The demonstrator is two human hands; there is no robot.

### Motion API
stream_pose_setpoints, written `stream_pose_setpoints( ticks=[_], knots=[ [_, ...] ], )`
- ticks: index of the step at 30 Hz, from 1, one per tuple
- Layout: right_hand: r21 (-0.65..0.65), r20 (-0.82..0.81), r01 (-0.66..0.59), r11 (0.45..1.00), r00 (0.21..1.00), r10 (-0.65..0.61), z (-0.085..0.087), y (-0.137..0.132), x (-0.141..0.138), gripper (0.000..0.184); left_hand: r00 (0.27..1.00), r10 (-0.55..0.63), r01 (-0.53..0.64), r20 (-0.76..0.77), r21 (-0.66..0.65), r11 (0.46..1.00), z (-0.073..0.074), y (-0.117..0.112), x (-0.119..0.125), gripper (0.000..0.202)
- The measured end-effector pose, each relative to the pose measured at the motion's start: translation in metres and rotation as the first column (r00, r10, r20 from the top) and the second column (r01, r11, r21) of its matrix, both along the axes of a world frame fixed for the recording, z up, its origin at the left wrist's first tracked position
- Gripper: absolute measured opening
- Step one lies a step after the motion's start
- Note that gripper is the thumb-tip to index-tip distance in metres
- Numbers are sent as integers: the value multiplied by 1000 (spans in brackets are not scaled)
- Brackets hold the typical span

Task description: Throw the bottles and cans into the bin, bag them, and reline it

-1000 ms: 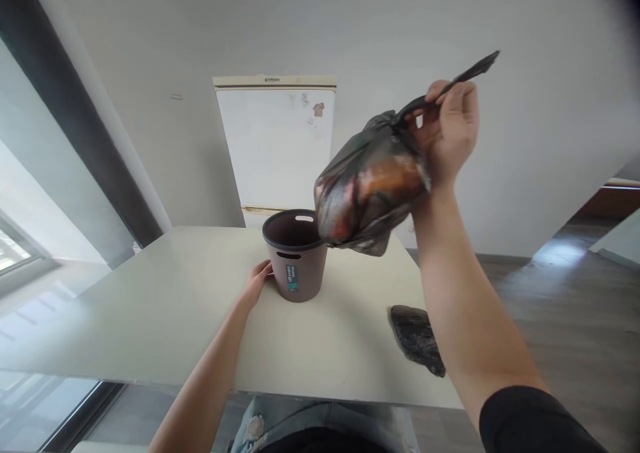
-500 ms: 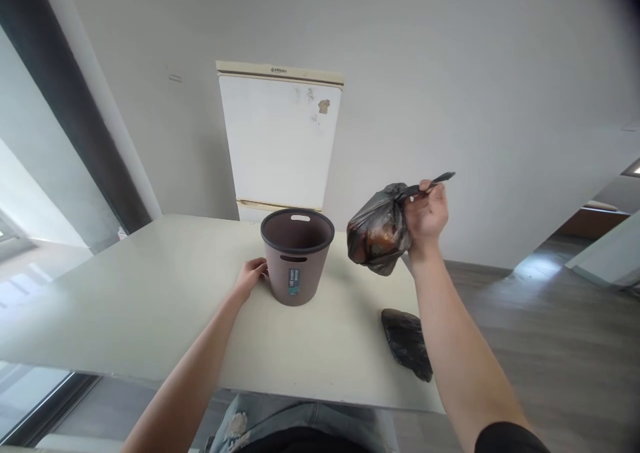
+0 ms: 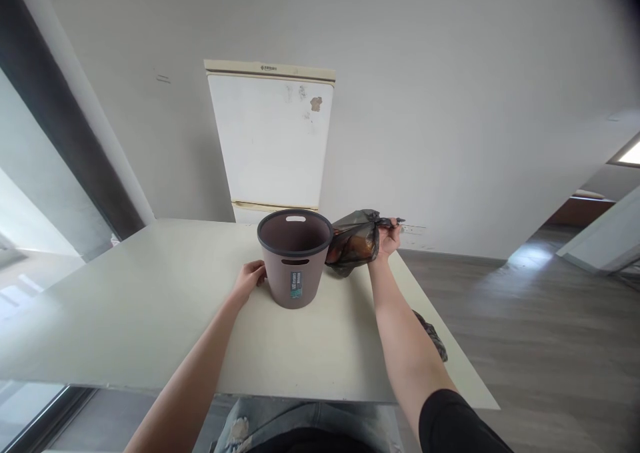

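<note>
**Right hand [image 3: 389, 240] holding a dark bag [image 3: 353, 241] beside a bin [image 3: 277, 276]**

The fingers of the right hand are clamping on the gathered neck of the dark bag, its tail poking out past them. The fingers of the left hand [image 3: 249, 280] are curling at the bin's left side; their tips are hiding behind it, so I cannot tell whether they are pressing on it. The bag is bulging with reddish and orange contents just beyond the bin's right side, by the far right corner of the table [image 3: 200, 280]; whether it is hanging or resting, or touching the bin, I cannot tell. The bin is standing upright towards the far edge, its label [image 3: 296, 284] facing the near edge and its rim showing no liner. A crumpled dark bundle [image 3: 433, 338] is lying near the right edge, partly hiding behind the right forearm [image 3: 400, 326].

As I judge it, the closing of the bag's neck is looking finished; the bag is staying outside the bin, its release is not yet happening, and the bundle is lying unheld.
</note>
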State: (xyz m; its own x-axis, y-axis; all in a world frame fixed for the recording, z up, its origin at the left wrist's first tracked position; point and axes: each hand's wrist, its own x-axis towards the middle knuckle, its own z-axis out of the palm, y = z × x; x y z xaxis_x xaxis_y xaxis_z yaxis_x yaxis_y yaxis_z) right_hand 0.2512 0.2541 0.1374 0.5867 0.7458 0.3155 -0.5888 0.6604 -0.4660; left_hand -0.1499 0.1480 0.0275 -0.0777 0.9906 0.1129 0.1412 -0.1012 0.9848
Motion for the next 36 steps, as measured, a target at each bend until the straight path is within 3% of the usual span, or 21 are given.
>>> stream_pose_setpoints(
  ticks=[4, 9, 16, 21, 27, 32, 36],
  knots=[
    [-78, -1, 22, 997, 1000, -22, -20, 2, 12, 35, 1000, 2, -2, -7, -5, 1000, -1, 1, 0, 28],
    [-199, -7, -4, 980, 1000, 3, -29, 11, 46, 35, 1000, -1, 1, -5, -8, 1000, -2, 2, 1, 25],
    [-423, 16, -109, 900, 992, 128, -39, 7, 97, 27, 1000, -3, 3, 0, -17, 1000, 2, 0, 4, 24],
    [-578, 52, -138, 804, 977, 205, -51, 2, 116, 28, 1000, -1, 1, -2, -17, 1000, 0, 2, 2, 23],
    [-756, 140, -113, 644, 934, 329, -62, -1, 128, 33, 1000, 10, -10, -11, -12, 1000, -6, 5, 0, 26],
    [-849, 263, -5, 528, 863, 432, -65, -10, 130, 35, 1000, 13, -13, -14, -14, 1000, -5, 6, 0, 29],
    [-878, 401, 161, 450, 761, 510, -55, -25, 131, 32, 1000, 16, -17, -20, -15, 1000, -3, 5, 0, 28]
  ],
)
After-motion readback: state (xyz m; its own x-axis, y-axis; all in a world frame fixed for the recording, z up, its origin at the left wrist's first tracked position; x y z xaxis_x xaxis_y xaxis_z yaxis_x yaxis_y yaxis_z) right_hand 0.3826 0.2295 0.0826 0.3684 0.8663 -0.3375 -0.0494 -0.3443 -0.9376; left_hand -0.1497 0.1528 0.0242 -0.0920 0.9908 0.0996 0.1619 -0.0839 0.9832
